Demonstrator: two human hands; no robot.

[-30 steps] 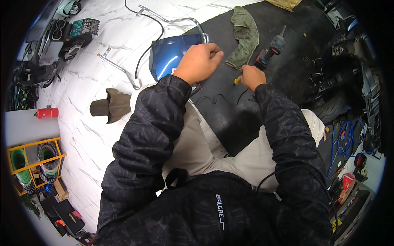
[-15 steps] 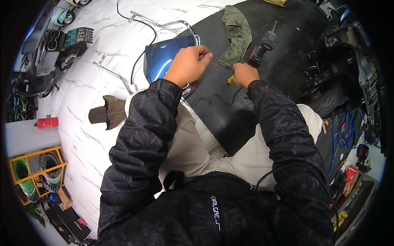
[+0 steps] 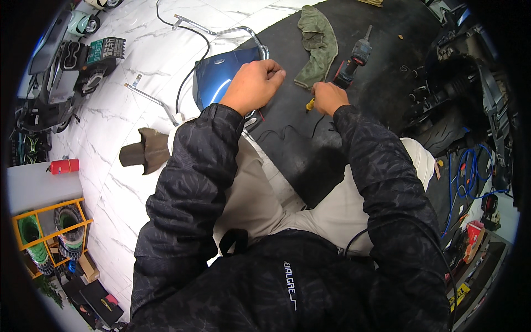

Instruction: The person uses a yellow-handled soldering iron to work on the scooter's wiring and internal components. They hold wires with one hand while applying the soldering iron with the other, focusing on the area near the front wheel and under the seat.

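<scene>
My left hand (image 3: 253, 83) is curled closed over the glossy blue panel (image 3: 213, 83); what its fingers hold, if anything, I cannot make out. A small red item (image 3: 261, 115) shows below it. My right hand (image 3: 329, 98) grips a small yellow tool (image 3: 311, 104), with a thin black cord trailing below on the dark mat (image 3: 293, 171). An olive cloth piece (image 3: 313, 44) and a cordless drill (image 3: 354, 61) lie just beyond my right hand. Bent chrome tubes (image 3: 235, 30) lie behind and left of the panel. A brown plastic piece (image 3: 141, 152) is left of my leg.
A parked scooter (image 3: 72, 66) stands at upper left, a red extinguisher (image 3: 64, 165) below it, and an orange rack (image 3: 50, 235) of tyres at lower left. Dark vehicle parts (image 3: 437, 97), blue hose (image 3: 467, 177) and assorted items line the right side.
The view has shifted a little, so hands and surroundings sit slightly further left and higher in the picture. Both hands keep much the same closed posture.
</scene>
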